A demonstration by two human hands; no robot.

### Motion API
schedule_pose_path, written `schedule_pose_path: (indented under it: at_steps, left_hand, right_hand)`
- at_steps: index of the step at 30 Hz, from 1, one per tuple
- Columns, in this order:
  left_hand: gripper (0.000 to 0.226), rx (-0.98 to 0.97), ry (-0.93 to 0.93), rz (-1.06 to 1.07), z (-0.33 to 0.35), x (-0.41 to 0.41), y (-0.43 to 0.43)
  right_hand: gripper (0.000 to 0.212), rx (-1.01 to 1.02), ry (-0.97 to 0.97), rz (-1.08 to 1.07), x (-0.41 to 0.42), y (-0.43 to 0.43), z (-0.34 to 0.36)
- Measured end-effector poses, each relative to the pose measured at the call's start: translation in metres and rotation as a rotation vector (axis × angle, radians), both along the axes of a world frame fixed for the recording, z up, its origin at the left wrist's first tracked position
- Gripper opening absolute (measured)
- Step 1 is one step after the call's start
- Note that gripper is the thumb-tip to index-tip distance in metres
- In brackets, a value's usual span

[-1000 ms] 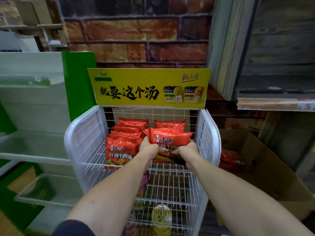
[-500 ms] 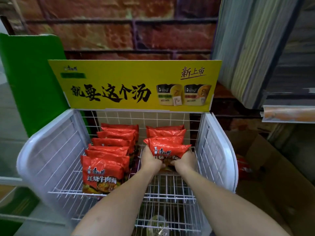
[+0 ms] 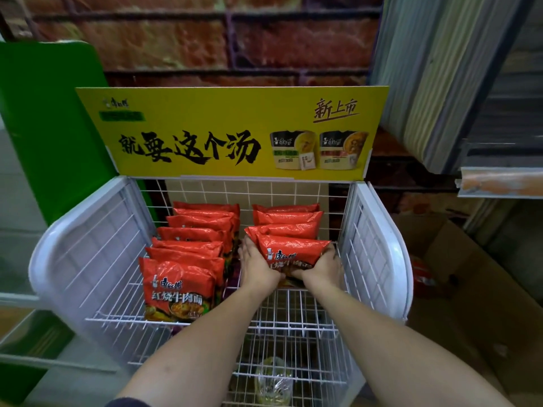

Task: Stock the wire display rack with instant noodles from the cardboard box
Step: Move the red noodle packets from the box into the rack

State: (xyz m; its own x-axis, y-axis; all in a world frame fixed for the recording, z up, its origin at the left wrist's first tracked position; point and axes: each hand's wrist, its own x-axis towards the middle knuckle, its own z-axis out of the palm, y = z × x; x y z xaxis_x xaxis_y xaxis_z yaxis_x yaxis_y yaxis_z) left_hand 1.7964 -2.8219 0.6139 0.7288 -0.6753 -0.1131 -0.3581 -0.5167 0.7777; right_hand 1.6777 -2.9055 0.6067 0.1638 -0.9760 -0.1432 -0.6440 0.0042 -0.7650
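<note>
Both hands, left hand (image 3: 256, 267) and right hand (image 3: 321, 267), were clasped around one noodle packet (image 3: 292, 249) near the rack (image 3: 379, 245)'s right wall; released tilted, it could slump forward.

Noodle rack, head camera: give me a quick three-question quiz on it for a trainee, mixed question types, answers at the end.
1. True or false: both hands grip one packet in the rack's right row.
2. Which row holds more packets?
A. left row
B. right row
C. both equal
3. Fill in: the cardboard box stands to the ____ of the rack.

Key:
1. True. The hands clamp the front packet from either side.
2. A. The left row shows about seven, the right about four.
3. Right. It sits open beside the rack's right wall.
</note>
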Motion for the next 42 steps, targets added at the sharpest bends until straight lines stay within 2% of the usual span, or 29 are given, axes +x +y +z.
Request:
schedule_pose_path:
  at_steps: [2, 5, 9, 13, 19, 25, 36, 42]
  left_hand:
    - [0.133, -0.022, -0.01, 0.009, 0.007, -0.006, 0.01]
    - [0.126, -0.038, -0.058, -0.001, 0.022, -0.019, 0.029]
    - [0.123, -0.057, -0.139, -0.031, 0.045, -0.042, 0.065]
    - [0.117, -0.07, -0.22, -0.055, 0.058, -0.067, 0.113]
    - [0.111, -0.005, -0.324, -0.083, 0.049, -0.11, 0.189]
    - [0.098, 0.109, -0.419, -0.17, 0.022, -0.164, 0.243]
    - [0.083, 0.105, -0.485, -0.365, 0.005, -0.297, 0.21]
    - [0.081, 0.096, -0.438, -0.434, 0.003, -0.401, 0.147]
  right_hand:
    - [0.136, -0.002, -0.009, -0.01, -0.006, 0.011, 0.009]
    - [0.14, -0.03, 0.012, 0.01, -0.017, 0.032, 0.022]
    - [0.132, -0.13, 0.003, 0.088, -0.036, 0.072, 0.04]
    - [0.115, -0.219, -0.039, 0.17, -0.06, 0.125, 0.052]
    - [0.113, -0.244, 0.079, 0.277, -0.108, 0.201, 0.041]
    - [0.109, -0.203, 0.192, 0.268, -0.178, 0.247, 0.021]
    - [0.108, -0.154, 0.282, 0.139, -0.326, 0.23, 0.01]
    - [0.093, -0.182, 0.324, 0.103, -0.41, 0.184, 0.011]
